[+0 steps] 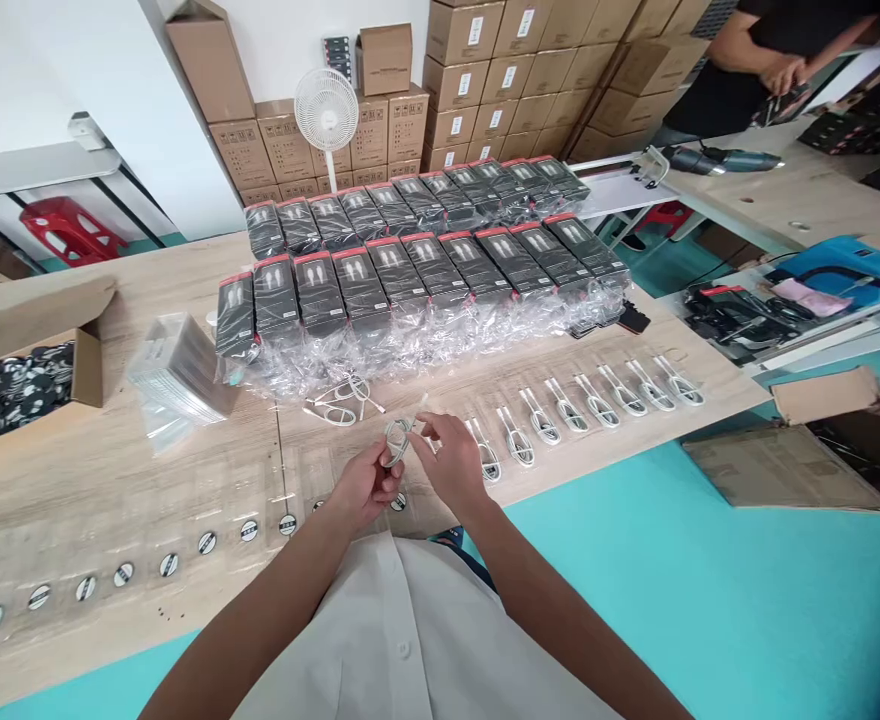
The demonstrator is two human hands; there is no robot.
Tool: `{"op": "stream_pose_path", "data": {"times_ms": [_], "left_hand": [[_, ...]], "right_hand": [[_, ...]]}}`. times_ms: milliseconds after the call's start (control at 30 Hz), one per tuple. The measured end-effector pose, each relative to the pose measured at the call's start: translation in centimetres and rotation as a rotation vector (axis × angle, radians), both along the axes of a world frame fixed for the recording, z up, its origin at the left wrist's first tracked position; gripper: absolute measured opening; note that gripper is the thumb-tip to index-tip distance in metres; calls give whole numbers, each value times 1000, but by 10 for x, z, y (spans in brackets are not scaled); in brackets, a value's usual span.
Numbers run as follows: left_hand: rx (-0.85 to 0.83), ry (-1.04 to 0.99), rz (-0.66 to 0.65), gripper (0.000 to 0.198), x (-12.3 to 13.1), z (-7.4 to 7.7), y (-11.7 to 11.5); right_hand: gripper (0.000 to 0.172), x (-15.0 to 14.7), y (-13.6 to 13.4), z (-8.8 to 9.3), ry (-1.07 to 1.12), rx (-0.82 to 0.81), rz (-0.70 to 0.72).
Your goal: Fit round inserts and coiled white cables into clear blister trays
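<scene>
Head view shows a white coiled cable [397,443] raised just above the near edge of the tabletop [147,265], in front of the person's shirt and between the two hands. The left hand [369,485] grips the lower left of the coil, thumb against curled fingers. The right hand [449,458] is narrowed at the coil's right side, thumb and fingertips drawn together on the cable, and a pale end seems to poke up above them; exactly which strand they pinch is too small to tell.

The cable looks light and bendy, with little stiffness of its own, so the loops would probably spring apart or slump if the grip slackened. Its jacket may be smooth enough for strands to slide over one another. The best hold is likely across the whole bundle of loops, pinched flat between thumb and fingers, with the other hand near an end; tugging hard at the plug or kinking the cord sharply could strain it.

Beyond the hands lie loose white cables [351,388] in a small tangle, where one cord could snag another. To the right, a row of similar coiled cables [519,447] rests in clear plastic trays, which look thin and easily flexed.
</scene>
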State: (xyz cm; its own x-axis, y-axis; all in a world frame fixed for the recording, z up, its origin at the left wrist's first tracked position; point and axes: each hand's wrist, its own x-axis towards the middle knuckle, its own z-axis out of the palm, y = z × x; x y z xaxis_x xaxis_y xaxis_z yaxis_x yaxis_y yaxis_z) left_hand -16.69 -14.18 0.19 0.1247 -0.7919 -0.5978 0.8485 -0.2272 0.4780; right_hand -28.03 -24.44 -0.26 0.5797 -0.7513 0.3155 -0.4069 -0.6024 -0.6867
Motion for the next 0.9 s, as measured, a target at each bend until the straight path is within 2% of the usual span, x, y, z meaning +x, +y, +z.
{"op": "stream_pose_path", "data": {"times_ms": [100,167,233,300,400,467,533,600,667,733,767,833,900], "left_hand": [[13,-53,-65,45,-3,-1,-1],[37,-114,-89,47,-4,-5,-1],[85,-208,-112,49,-4,-9,0],[103,-278,-127,51,-4,-13,2],[3,-222,-58,51,-6,-13,3],[-93,-132,2,49,-10,-12,4],[-148,-68,-6,45,-14,-11,5],[-144,-26,-66,36,-15,-13,10],[-73,18,-138,33,-11,-20,17],[54,34,-151,34,-2,-30,28],[128,17,-126,32,3,-37,33],[262,-90,-36,28,14,-50,42],[340,-223,35,24,22,-62,48]], "right_hand": [[15,4,2,2,75,-229,20],[17,7,1,7,76,-293,53],[19,9,-1,14,-7,-276,89],[16,11,-4,20,-123,-182,109],[14,15,-5,22,-289,109,-17],[30,17,-3,15,-375,396,-130],[45,18,2,2,-390,753,-79],[47,16,7,-14,-383,1063,69],[44,12,10,-29,-427,1180,68],[37,5,11,-44,-366,1090,-65],[33,1,11,-50,-245,990,-111],[27,-6,14,-61,137,735,-107],[28,-9,22,-71,510,480,-31]]}}
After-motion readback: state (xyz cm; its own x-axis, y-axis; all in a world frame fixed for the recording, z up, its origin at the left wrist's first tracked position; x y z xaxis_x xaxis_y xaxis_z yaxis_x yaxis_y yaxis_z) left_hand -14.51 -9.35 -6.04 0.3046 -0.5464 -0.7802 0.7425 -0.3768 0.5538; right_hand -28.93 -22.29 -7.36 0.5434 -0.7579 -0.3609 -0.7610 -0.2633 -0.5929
